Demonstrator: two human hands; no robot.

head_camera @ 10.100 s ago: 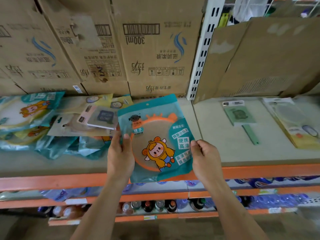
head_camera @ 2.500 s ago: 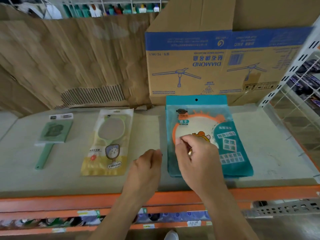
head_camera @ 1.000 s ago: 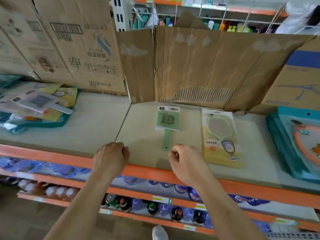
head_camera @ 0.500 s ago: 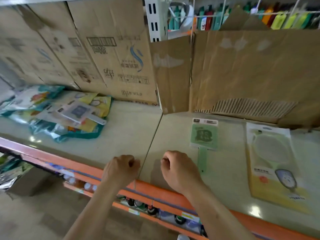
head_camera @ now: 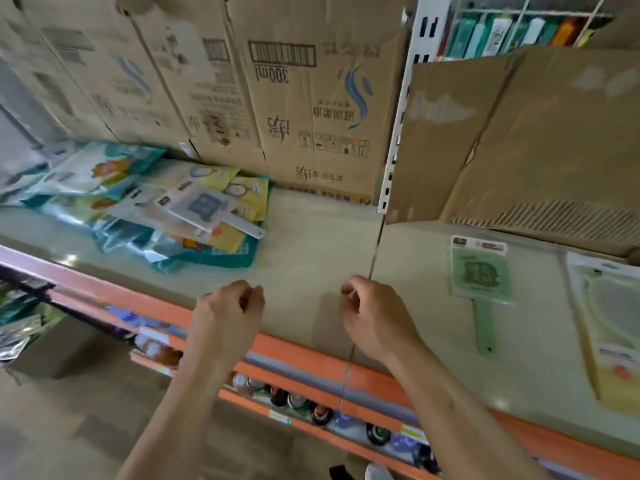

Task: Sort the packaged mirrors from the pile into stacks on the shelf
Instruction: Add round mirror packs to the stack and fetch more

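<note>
A pile of packaged mirrors [head_camera: 166, 206] lies on the left of the shelf [head_camera: 311, 251], teal and yellow packs with a white handled mirror [head_camera: 211, 211] on top. To the right a green handled mirror [head_camera: 479, 282] lies alone, and a yellow pack [head_camera: 613, 327] shows at the right edge. My left hand [head_camera: 228, 317] and my right hand [head_camera: 374, 317] hover over the shelf's front edge, both with curled fingers and holding nothing. The pile is up and left of my left hand.
Cardboard boxes [head_camera: 304, 98] stand along the back of the shelf, flattened cardboard [head_camera: 536, 140] behind the right section. A white upright [head_camera: 398, 133] divides the two sections. Bottles [head_camera: 311, 407] fill the lower shelf behind the orange rail [head_camera: 298, 355].
My view has swung left from the teal stack on the right toward the pile. Both empty hands travelled left along the shelf edge with fingers curled.
</note>
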